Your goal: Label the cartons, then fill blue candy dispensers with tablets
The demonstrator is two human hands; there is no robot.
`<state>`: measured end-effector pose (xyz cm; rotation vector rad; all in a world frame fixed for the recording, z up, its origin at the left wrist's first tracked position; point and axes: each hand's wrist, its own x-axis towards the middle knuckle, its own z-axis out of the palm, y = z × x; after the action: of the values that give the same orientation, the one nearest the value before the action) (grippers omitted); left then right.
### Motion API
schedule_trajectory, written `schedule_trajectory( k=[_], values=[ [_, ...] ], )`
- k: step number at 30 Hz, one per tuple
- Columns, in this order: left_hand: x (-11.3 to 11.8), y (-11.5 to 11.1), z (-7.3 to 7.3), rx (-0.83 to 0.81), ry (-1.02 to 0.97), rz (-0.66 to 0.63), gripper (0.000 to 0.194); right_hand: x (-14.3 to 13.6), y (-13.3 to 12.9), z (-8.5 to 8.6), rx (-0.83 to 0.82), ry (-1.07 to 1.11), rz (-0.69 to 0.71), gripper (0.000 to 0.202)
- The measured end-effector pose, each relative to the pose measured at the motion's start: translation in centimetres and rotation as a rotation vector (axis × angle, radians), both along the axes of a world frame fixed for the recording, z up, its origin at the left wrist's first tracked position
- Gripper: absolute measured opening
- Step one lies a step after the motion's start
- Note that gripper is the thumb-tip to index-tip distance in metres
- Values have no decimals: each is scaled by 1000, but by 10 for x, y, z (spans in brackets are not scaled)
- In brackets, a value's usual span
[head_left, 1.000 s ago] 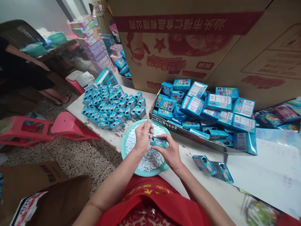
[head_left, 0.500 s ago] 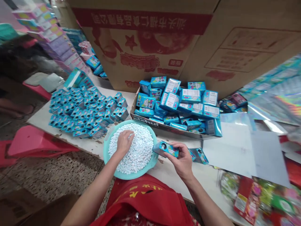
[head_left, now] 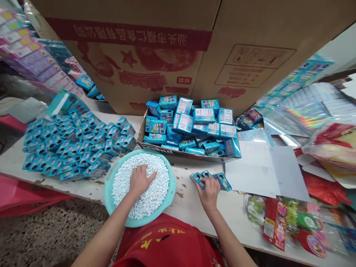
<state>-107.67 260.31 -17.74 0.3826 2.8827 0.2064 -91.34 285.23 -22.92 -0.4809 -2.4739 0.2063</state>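
Note:
My left hand [head_left: 139, 181] rests on the heap of small white candies [head_left: 150, 198] with its thumb and fingers apart. A light turquoise basin [head_left: 171, 187] holds the candies, close in front of my red apron. To the right of it, my right hand [head_left: 210, 191] grips a small blue candy box [head_left: 198, 178] from above, down at the table. Two similar boxes stand beside it in a short row, partly covered by my fingers; the right-hand box [head_left: 224, 181] shows a round dark hole in its top.
Behind the basin, a low carton [head_left: 178, 151] is heaped with blue boxes. Many upright blue boxes [head_left: 69, 144] cover the table's left side. A tall brown carton [head_left: 205, 66] blocks the back. White sheets [head_left: 250, 165] and colourful candy packets [head_left: 274, 222] lie at right.
My right hand has moved from the basin's edge, right and down to the table, bringing the blue box beside the others. My left hand's fingers have spread over the candies. The view has shifted right.

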Motion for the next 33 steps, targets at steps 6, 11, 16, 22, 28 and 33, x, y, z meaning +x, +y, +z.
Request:
schedule_trajectory(
  k=[6,11,16,22,28,33],
  values=[
    [0,-1,-8,2,48,-10,51,4,20,2,106,-123,-113,14],
    [1,-1,-6,27,42,-21,51,10,39,10,98,-268,-294,35],
    [1,0,-5,26,52,-22,53,5,56,23,-32,-525,-368,67],
    [-6,-2,-9,20,43,-57,55,2,83,27,-40,-588,-349,66],
    [0,0,-2,35,-62,6,55,7,111,18,-21,-578,-341,73],
    [8,5,7,-20,-72,26,50,3,100,46,-94,-410,-249,71]
  ],
)
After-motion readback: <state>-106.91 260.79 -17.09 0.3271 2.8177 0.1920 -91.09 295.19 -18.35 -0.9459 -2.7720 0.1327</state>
